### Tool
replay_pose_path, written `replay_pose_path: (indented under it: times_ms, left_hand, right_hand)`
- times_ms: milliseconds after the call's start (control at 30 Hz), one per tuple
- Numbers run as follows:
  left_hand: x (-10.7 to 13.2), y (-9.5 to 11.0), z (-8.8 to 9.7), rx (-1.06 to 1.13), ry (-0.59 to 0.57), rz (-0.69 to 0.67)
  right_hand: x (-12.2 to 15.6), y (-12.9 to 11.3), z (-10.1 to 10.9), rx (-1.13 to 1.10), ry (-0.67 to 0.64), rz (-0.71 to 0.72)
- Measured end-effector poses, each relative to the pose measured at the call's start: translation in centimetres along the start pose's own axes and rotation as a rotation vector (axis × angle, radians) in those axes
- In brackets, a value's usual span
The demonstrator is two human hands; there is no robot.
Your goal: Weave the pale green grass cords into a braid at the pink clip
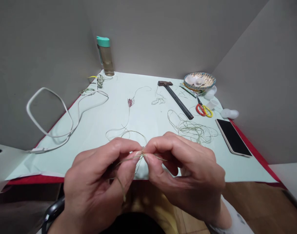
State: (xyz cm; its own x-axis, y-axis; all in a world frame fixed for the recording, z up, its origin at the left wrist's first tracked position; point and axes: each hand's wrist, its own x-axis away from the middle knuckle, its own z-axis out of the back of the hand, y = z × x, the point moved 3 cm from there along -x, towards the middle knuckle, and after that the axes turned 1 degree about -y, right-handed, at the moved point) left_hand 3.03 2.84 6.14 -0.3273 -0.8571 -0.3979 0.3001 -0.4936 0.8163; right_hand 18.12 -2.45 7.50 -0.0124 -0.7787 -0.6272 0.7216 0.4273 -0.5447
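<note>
Thumb and forefinger of my left hand [101, 182] pinch a thin greenish cord [131, 158]. My right hand [184, 169] pinches the same cord right beside it, and the fingertips almost meet where the strands cross. One end hangs over my left thumb; another short end pokes out past the right fingers. Beyond my hands the cord loops on the pale table cover, and a strand leads up to a small dark red piece [130, 102], too small to name. The other fingers of both hands are curled under and partly hidden.
A tangled cord bundle [195, 130], a hammer [179, 100], red-and-yellow scissors [204, 110] and a phone [233, 137] lie to the right. A basket [207, 79] holds white cups. A bottle [106, 58] stands back left, near a white cable [65, 135]. Grey partitions enclose the table.
</note>
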Motion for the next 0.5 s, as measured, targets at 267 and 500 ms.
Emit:
replay_pose_path:
  times_ms: [267,500]
  left_hand:
    - [-0.25,0.06,-0.14,-0.075,-0.032,-0.021]
    - [-0.84,-0.22,-0.17,0.136,-0.12,0.098]
  right_hand:
    - [-0.01,0.23,-0.08,0.003,-0.026,0.025]
    - [0.07,0.29,0.0,0.004,-0.005,0.011]
